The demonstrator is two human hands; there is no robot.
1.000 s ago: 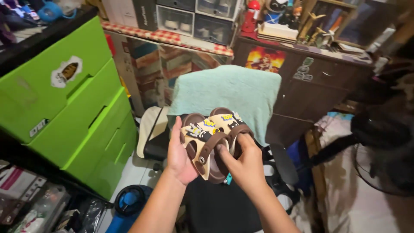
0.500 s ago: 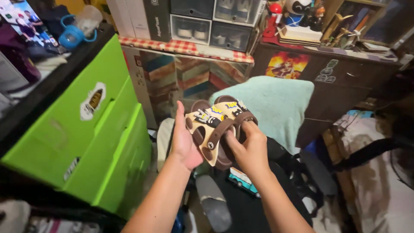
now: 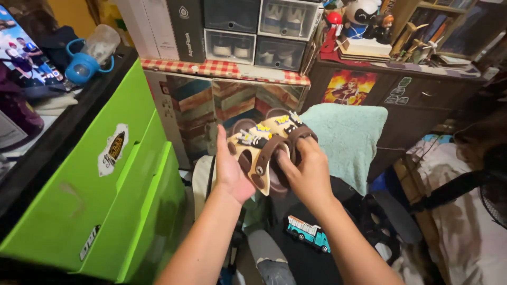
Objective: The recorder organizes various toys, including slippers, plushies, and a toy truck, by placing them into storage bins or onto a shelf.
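Observation:
I hold a pair of small brown and tan children's sandals with cartoon charms, pressed together in front of me. My left hand cups their left side with the palm flat against the soles. My right hand grips the brown heel straps from the right, fingers hooked through them. The sandals hang in the air above a black office chair.
A bright green drawer unit stands close at my left, a blue-handled cup on top. A mint towel drapes the chair back. A toy truck lies on the seat. Behind are clear shoe boxes and a dark cabinet.
My view has swung left and up, so the green drawers fill more of the left. Both hands keep their hold on the sandals, lifted slightly and turned a little.

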